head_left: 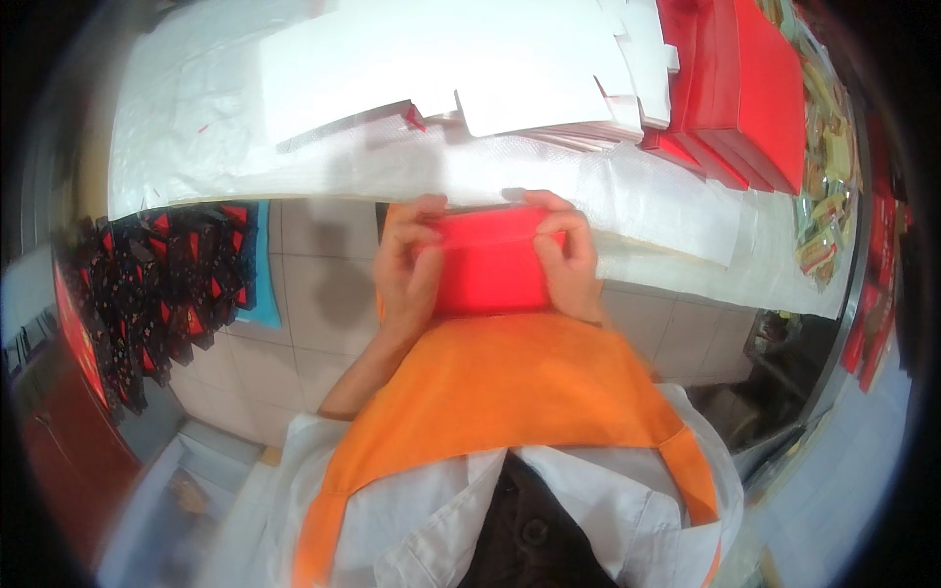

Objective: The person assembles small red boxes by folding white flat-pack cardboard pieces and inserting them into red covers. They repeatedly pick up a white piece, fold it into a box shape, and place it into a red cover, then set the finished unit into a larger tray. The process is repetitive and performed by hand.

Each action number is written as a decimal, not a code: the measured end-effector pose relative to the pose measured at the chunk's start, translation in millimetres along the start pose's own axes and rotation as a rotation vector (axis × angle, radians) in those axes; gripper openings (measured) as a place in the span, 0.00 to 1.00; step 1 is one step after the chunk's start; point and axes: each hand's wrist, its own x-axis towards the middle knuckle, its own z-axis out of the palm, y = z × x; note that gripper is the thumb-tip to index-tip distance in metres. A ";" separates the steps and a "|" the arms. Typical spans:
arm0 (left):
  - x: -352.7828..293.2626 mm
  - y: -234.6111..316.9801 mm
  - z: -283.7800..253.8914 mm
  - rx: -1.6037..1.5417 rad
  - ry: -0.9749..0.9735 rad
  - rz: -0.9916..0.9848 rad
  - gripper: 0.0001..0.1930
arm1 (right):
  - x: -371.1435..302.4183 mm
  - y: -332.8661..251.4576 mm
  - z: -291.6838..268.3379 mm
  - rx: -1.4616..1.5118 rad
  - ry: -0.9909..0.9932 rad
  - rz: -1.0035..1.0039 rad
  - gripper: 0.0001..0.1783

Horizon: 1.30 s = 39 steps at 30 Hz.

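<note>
Pinched the red box (493, 277) at both ends with the fingers (424, 262) of left hand (404, 263) and right hand (573, 257), in front of the orange apron (510, 382) (near the counter (196, 162) with its white sheets (421, 69)).

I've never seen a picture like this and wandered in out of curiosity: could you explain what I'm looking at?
There is no machine arm here, only a person's two bare hands. The picture comes from a wide fisheye camera worn on the head, looking down, so straight edges bend near the rim. At the bottom is the wearer's orange apron. The left hand and right hand grip opposite sides of a red folded piece. Beyond, a white plastic sheet covers the work surface. On it lie flat white sheets, with red box-like pieces and wrapped packets toward the right.
</note>
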 end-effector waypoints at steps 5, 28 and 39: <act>10.6 18.1 -14.3 -0.672 -0.305 -0.203 0.32 | 28.6 -23.8 -5.3 0.281 0.151 0.130 0.02; 163.6 131.0 -83.1 0.290 0.279 0.211 0.10 | 191.8 -68.6 1.2 0.560 0.258 0.088 0.09; 504.1 279.1 -237.4 1.945 0.721 0.876 0.33 | 204.9 -45.5 9.3 0.277 0.370 0.300 0.13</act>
